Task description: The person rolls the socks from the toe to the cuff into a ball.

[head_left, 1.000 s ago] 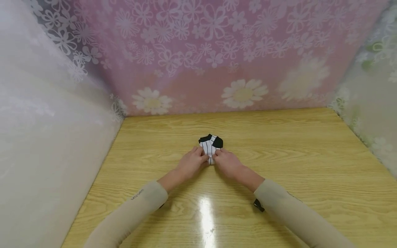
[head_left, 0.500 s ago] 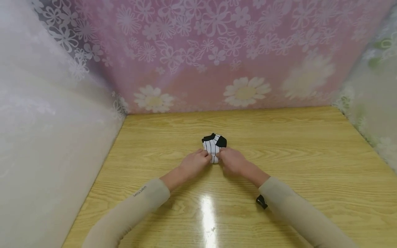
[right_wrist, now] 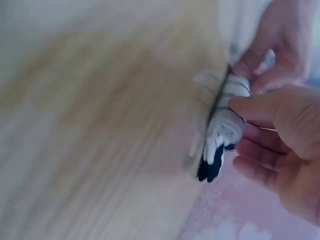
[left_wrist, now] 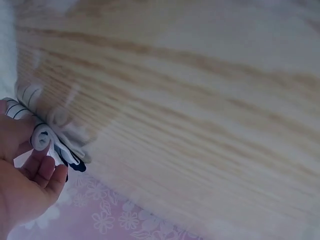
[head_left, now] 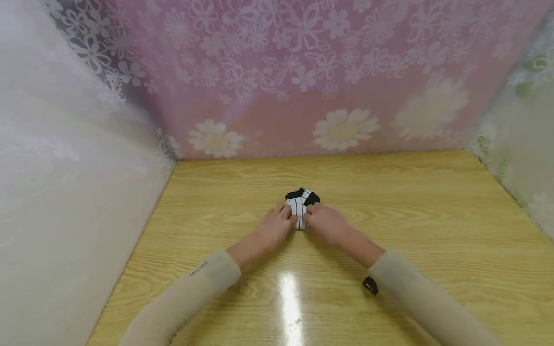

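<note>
A pair of white socks (head_left: pixel 296 205) with thin black stripes, black heel and black cuffs lies on the wooden table, cuffs pointing away from me. The end nearest me is rolled up; the spiral of the roll (left_wrist: pixel 42 138) shows in the left wrist view. My left hand (head_left: pixel 273 227) pinches the roll's left side between thumb and fingers. At the right side, my right hand (head_left: pixel 327 224) grips it with the thumb on top, and the rolled socks (right_wrist: pixel 227 125) also show under that thumb in the right wrist view. Fingers cover parts of the roll.
The wood-grain table (head_left: pixel 216 187) stretches around both arms. A pink flowered backdrop (head_left: pixel 277 120) rises at its far edge, with a pale panel (head_left: pixel 78 192) on the left and another (head_left: pixel 519 158) on the right. A black strap (head_left: pixel 370 285) hangs under the right sleeve.
Both hands keep hold of the socks' near end, their fingers shifting slightly. Hands and socks sit a little farther right in the head view, which has itself moved slightly.
</note>
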`<state>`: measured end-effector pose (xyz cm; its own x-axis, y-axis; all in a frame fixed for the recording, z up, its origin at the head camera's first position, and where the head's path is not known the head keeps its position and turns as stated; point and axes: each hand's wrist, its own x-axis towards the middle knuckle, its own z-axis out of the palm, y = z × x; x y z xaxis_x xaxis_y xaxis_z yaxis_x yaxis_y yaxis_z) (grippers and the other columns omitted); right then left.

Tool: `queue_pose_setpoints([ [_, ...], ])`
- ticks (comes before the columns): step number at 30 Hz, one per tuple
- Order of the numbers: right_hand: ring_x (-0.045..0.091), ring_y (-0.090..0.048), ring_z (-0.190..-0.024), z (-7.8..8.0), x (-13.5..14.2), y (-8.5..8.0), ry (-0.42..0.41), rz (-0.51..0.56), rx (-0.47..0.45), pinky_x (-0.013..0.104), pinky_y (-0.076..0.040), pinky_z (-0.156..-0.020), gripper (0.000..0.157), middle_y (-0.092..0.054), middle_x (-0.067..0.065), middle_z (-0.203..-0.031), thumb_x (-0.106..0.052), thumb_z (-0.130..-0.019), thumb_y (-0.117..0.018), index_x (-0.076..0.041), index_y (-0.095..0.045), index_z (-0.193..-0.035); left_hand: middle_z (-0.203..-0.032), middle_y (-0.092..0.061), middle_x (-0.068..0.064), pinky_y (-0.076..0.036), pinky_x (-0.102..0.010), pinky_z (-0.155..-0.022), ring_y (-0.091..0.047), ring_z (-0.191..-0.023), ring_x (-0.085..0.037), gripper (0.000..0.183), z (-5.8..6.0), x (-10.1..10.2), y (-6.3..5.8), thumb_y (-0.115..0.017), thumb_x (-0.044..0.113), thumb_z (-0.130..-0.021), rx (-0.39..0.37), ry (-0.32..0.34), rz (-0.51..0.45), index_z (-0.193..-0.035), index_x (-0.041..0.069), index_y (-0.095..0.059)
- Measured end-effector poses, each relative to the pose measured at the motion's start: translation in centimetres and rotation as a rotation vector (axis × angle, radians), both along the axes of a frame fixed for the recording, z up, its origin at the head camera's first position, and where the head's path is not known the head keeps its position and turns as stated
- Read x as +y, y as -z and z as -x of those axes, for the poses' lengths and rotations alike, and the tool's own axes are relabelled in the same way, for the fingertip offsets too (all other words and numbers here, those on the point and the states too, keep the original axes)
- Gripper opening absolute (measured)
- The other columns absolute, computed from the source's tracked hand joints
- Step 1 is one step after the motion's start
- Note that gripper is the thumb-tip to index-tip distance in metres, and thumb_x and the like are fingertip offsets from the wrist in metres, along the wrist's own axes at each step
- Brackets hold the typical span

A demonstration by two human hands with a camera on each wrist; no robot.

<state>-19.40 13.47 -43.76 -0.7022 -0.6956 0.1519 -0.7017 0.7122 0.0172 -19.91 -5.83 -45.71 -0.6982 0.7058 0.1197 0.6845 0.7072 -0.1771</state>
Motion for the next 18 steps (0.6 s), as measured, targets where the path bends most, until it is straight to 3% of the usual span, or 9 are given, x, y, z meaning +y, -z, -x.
queue_pose_setpoints([
  [4, 0.024, -0.051, -0.074, -0.4, 0.0, 0.8, -0.085, -0.063, 0.221, 0.033, -0.054, -0.069, 0.007, -0.057, 0.010, -0.083, 0.006, -0.084, -0.068, 0.001, -0.063, -0.086, -0.105, -0.056, -0.006, -0.051, -0.033, -0.081, -0.049, -0.099, -0.023, 0.019, 0.5, 0.0, -0.1, -0.059, 0.012, -0.099, -0.050, -0.018, -0.016, -0.114, 0.010, -0.071],
  [8, 0.025, -0.055, -0.077, -0.1, 0.2, 1.3, -0.136, -0.085, 0.272, 0.033, -0.055, -0.069, 0.009, -0.059, 0.013, -0.085, 0.008, -0.081, -0.066, 0.004, -0.062, -0.088, -0.098, -0.059, -0.007, -0.052, -0.030, -0.075, -0.053, -0.094, -0.022, 0.016, 0.9, -0.1, -0.2, -0.061, 0.013, -0.098, -0.090, -0.001, -0.084, -0.109, 0.011, -0.073],
  [13, 0.027, -0.056, -0.081, 0.9, 0.6, 1.5, -0.131, 0.013, 0.079, 0.038, -0.053, -0.075, 0.014, -0.059, 0.013, -0.088, 0.003, -0.084, -0.065, 0.006, -0.062, -0.097, -0.097, -0.066, -0.004, -0.056, -0.029, -0.071, -0.060, -0.096, -0.020, 0.014, 1.1, -0.2, -1.0, -0.065, 0.010, -0.095, -0.107, 0.004, -0.108, -0.108, 0.014, -0.069],
  [18, 0.020, -0.056, -0.078, 2.4, 1.0, 1.3, -0.083, 0.180, -0.209, 0.035, -0.052, -0.072, 0.008, -0.060, 0.007, -0.086, -0.001, -0.092, -0.062, 0.001, -0.067, -0.099, -0.103, -0.069, -0.004, -0.057, -0.028, -0.076, -0.062, -0.096, -0.020, 0.021, 1.0, 0.1, -1.3, -0.063, 0.006, -0.094, -0.006, 0.053, 0.036, -0.113, 0.013, -0.065],
])
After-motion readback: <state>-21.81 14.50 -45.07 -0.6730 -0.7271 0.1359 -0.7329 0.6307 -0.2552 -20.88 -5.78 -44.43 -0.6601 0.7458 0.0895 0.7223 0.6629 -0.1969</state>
